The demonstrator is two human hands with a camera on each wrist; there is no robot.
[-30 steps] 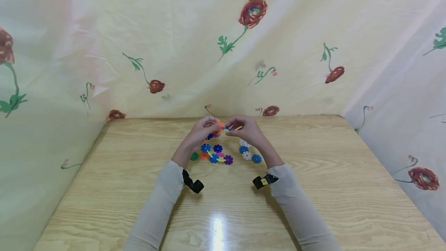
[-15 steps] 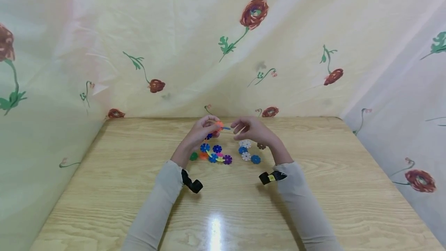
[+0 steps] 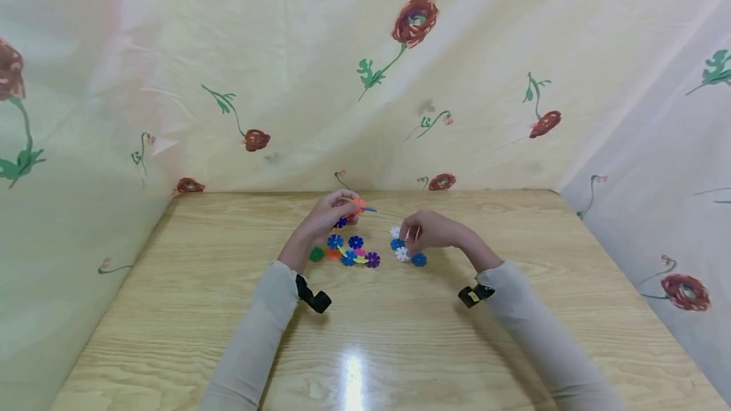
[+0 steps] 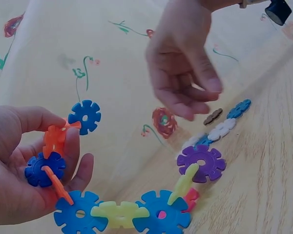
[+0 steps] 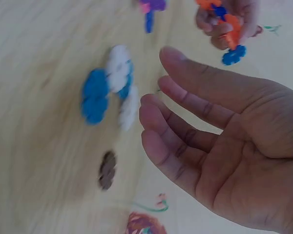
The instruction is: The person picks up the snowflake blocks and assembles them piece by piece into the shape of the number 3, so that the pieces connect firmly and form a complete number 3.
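My left hand (image 3: 328, 215) pinches an orange notched plastic disc (image 4: 53, 141) between thumb and fingers. That disc belongs to a chain of interlocking discs. A light blue disc (image 4: 84, 117) forms its upper end, past the fingertips. Below the hand, the chain runs through a dark blue disc (image 4: 45, 169), a yellow disc (image 4: 121, 214) and on to a purple disc (image 4: 201, 163). My right hand (image 3: 436, 231) hovers over a small group of loose discs, fingers loosely bent and holding nothing. A white disc (image 5: 118, 68) and a blue disc (image 5: 94, 96) lie just beyond its fingertips.
A brown disc (image 5: 107, 170) lies apart from the white and blue ones. On the table's left side is a green disc (image 3: 316, 254), close to the chain. A flower-printed cloth (image 3: 320, 68) rises behind the wooden table (image 3: 228, 309).
My right hand has let go of the light blue disc at the chain's end and moved right and down over the loose discs. The left hand keeps its place and grip.
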